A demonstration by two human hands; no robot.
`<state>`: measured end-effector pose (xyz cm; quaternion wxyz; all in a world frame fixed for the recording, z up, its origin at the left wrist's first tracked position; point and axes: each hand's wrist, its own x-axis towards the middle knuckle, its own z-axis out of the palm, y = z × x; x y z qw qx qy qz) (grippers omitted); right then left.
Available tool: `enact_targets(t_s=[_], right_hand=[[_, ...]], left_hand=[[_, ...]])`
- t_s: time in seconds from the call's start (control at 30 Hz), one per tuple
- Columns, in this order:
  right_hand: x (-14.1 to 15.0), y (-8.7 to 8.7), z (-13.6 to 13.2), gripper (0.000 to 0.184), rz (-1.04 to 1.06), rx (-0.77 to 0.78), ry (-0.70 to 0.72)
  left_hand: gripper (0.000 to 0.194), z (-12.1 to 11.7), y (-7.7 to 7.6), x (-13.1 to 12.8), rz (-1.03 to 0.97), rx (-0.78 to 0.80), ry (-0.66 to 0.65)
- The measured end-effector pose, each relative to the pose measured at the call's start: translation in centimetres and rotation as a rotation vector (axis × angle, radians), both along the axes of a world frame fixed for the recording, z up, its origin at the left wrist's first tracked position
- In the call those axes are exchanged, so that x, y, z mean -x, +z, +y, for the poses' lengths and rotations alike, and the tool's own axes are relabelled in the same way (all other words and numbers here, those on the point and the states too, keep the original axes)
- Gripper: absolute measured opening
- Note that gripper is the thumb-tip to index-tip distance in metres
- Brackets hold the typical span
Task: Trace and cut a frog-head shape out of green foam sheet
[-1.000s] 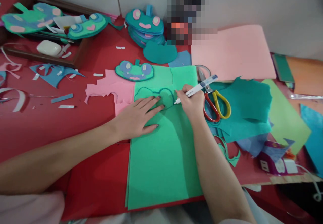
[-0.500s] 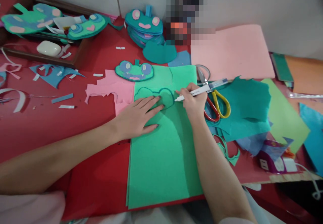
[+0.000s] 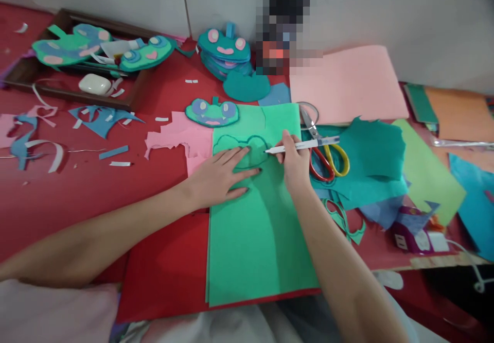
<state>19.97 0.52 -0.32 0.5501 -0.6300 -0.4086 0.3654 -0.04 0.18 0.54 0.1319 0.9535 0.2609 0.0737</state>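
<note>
A green felt sheet lies upright in front of me, with a dark rounded outline near its top. My left hand rests flat on it, fingers spread over the lower left of the outline. In my right hand is a white marker, pinched between thumb and fingers, its tip at the outline's right edge. Just above the outline sits a finished felt frog face. Scissors with one red and one yellow handle lie right of my right hand, on teal felt.
At the back left a brown wooden tray holds felt faces and a white case. A stack of felt faces stands by the wall. Pink sheets lie back right, pink scraps left. A purple power strip sits near the front edge.
The view has shifted a little to the left. My right hand has changed the marker's slant from steep to nearly level. My left hand stays on the felt, a finger reaching slightly further right.
</note>
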Motion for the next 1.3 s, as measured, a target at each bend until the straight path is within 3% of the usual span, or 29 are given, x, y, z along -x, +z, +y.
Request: enact_targets(t_s=[0.2,0.43,0.57,0.83,1.17,1.3], right_hand=[[-0.7,-0.2,-2.2,0.030,-0.076,-0.030,0.133],[-0.2,0.0,-3.5,0.017,-0.150,-0.112,0.006],[0.2,0.0,-3.4,0.022,-0.133,-0.117,-0.058],[0.4,-0.2,-4.0,0.026,-0.244,-0.047,0.085],[0.3,-0.1,-3.9,0.026,-0.335,-0.048,0.159],[0.2,-0.4,-3.8,0.027,-0.348,-0.056,0.126]], left_hand=[[0.049,0.1,-0.4,0.0,-0.023,-0.005,-0.003],[0.049,0.1,-0.2,0.0,-0.011,0.015,-0.005],[0.049,0.1,-0.1,0.1,0.025,0.020,-0.010],[0.049,-0.1,0.2,0.0,0.043,0.019,-0.006],[0.048,-0.1,0.0,0.1,0.038,-0.008,-0.014],[0.049,-0.1,0.0,0.1,0.029,-0.015,-0.009]])
